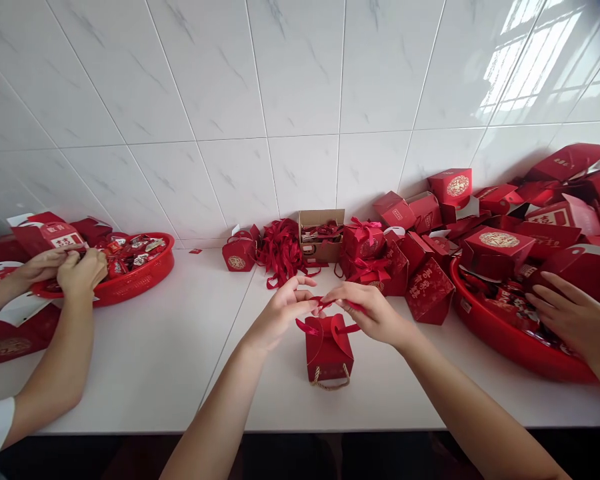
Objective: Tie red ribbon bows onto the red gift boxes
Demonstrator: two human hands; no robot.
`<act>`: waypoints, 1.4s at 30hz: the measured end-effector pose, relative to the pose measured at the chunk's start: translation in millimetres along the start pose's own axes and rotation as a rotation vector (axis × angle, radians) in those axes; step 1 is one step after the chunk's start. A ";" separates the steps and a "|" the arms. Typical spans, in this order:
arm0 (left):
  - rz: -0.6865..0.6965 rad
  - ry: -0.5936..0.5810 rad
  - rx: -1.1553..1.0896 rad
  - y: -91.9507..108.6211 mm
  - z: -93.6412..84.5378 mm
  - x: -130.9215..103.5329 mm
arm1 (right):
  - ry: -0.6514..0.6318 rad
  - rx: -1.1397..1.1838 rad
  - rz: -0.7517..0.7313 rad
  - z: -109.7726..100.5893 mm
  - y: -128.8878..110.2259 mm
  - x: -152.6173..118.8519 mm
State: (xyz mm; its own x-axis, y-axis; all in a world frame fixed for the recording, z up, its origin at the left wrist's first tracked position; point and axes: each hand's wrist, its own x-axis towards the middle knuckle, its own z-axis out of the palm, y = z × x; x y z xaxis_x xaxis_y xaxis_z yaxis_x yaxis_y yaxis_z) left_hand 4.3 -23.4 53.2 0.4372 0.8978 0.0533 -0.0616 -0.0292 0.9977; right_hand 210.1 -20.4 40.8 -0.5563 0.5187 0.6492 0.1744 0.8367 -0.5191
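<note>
A small red box [330,357] with a twisted rope handle stands upright on the white table in front of me. A red ribbon [307,327] runs through its top, with its ends raised above it. My left hand [283,310] pinches the ribbon from the left, just above the box. From the right, my right hand [367,310] holds the ribbon between thumb and fingers, close to my left fingertips. The exact crossing of the ribbon is partly hidden by the fingers.
Behind are a ribbon pile [281,247], a cardboard box [323,217] and ribboned red boxes [364,239]. Red baskets of wrapped sweets stand left [150,270] and right [510,347], beside heaped red boxes [500,247]. Other people's hands work at both baskets.
</note>
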 end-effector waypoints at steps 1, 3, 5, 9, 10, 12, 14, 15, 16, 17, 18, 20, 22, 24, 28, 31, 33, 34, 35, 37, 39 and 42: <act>0.000 0.006 -0.044 -1.5 -1.9 0.5 | -0.011 -0.132 -0.069 -1.5 1.9 -2.2; 0.003 0.007 -0.145 -4.2 -4.2 1.0 | -0.017 -0.368 -0.179 -2.7 5.6 -5.9; -0.005 -0.007 -0.221 -5.7 -3.9 0.5 | 0.008 -0.517 -0.230 -1.8 9.6 -8.6; 0.043 -0.006 -0.123 -8.3 3.7 -3.1 | 0.046 -0.550 -0.239 3.5 17.6 -12.2; 0.096 0.041 -0.032 -10.4 6.0 -4.0 | 0.065 -0.515 -0.226 5.1 19.2 -13.5; 0.266 0.234 0.218 -17.8 8.4 -5.6 | 0.153 -0.411 -0.179 8.1 21.0 -17.7; 0.460 0.497 0.498 -29.6 5.8 -7.4 | 0.290 -0.306 -0.097 10.3 20.8 -25.3; 0.536 0.624 0.616 -36.7 2.0 -9.0 | 0.357 -0.266 -0.043 10.8 20.2 -31.0; 0.580 0.732 0.705 -44.1 -3.4 -11.2 | 0.411 -0.238 0.023 11.0 19.5 -38.2; 0.591 0.814 0.765 -51.8 -10.1 -14.3 | 0.455 -0.217 0.101 10.6 19.1 -46.8; 0.575 0.876 0.797 -59.5 -17.8 -18.5 | 0.491 -0.198 0.195 10.0 19.4 -56.8; 0.491 0.952 0.799 -75.3 -34.3 -29.8 | 0.548 -0.146 0.418 7.8 22.7 -80.4; 0.365 1.001 0.786 -91.8 -49.8 -44.1 | 0.583 -0.061 0.651 5.4 29.6 -106.3; 0.234 1.033 0.814 -108.6 -62.3 -58.7 | 0.597 0.033 0.829 3.7 38.2 -131.8; 0.086 0.999 0.929 -136.1 -73.6 -77.3 | 0.514 0.195 1.040 5.2 51.5 -169.2; 0.109 0.919 1.012 -142.4 -67.5 -76.6 | 0.452 0.166 1.103 8.9 55.6 -175.4; 0.188 0.928 1.061 -138.4 -56.5 -70.5 | 0.507 0.053 1.085 10.5 54.6 -167.0; 0.240 0.923 1.052 -134.7 -49.5 -66.5 | 0.534 -0.002 1.040 10.9 52.5 -159.4; 0.285 0.897 1.010 -130.3 -41.8 -62.1 | 0.533 -0.041 0.966 11.2 49.1 -150.0; 0.317 0.752 0.842 -121.4 -26.0 -53.0 | 0.398 -0.060 0.766 12.3 39.7 -128.4; 0.274 0.594 0.633 -114.7 -11.6 -43.9 | 0.138 -0.034 0.581 15.2 29.8 -107.6; 0.155 0.487 0.385 -110.8 3.7 -33.2 | -0.099 -0.020 0.485 23.1 22.6 -87.6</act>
State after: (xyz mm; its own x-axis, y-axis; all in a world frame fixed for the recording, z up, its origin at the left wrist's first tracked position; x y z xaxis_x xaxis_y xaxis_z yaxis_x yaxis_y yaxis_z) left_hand 0.0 -51.5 -58.9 -0.0139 0.9646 0.2634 0.2754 -0.2495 0.9284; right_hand 243.9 -51.0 -40.7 -0.4820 0.8305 0.2791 0.4473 0.5071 -0.7368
